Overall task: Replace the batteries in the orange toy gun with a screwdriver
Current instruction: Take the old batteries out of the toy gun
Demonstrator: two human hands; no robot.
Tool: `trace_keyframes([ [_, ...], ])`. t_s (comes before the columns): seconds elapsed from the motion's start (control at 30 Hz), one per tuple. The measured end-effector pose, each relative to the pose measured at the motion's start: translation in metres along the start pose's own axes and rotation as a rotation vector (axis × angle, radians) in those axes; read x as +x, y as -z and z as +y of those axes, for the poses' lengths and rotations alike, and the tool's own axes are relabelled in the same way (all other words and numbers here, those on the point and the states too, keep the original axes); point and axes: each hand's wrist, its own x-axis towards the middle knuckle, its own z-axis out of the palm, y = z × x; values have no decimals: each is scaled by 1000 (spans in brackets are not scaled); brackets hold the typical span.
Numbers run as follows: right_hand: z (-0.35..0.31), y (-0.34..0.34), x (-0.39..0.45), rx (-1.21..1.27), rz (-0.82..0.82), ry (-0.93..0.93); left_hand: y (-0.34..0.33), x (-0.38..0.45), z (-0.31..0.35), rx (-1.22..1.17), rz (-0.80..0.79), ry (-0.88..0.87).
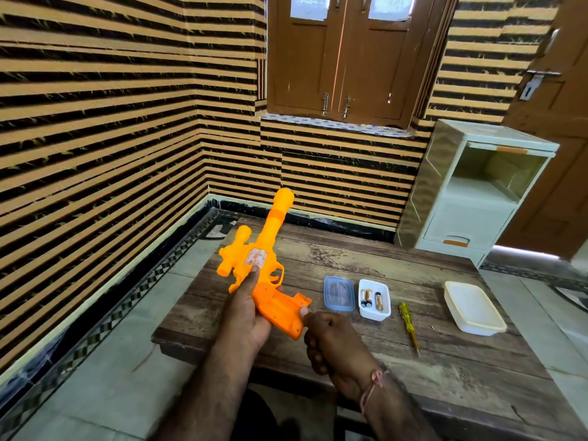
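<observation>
One orange toy gun, two hands on it: left hand, right hand. On one wooden table: three batteries in one small white tray, one clear blue-rimmed lid, one yellow screwdriver, one lidded white container. Beyond the table: one white drawer cabinet, one brown two-shutter window, one brown door at right edge.
</observation>
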Motion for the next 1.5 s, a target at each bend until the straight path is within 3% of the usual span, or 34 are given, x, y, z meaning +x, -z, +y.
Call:
trace_keyframes([
  [0.57, 4, -2, 13, 8, 44, -10, 6, 4, 6, -46, -37, 31],
  [0.87, 21, -18, 27, -12, 48, -34, 25, 23, 14, 72, 149, 92],
  [1.5, 36, -26, 66, -282, 145, -141, 55, 78, 3, 302, 517, -9],
])
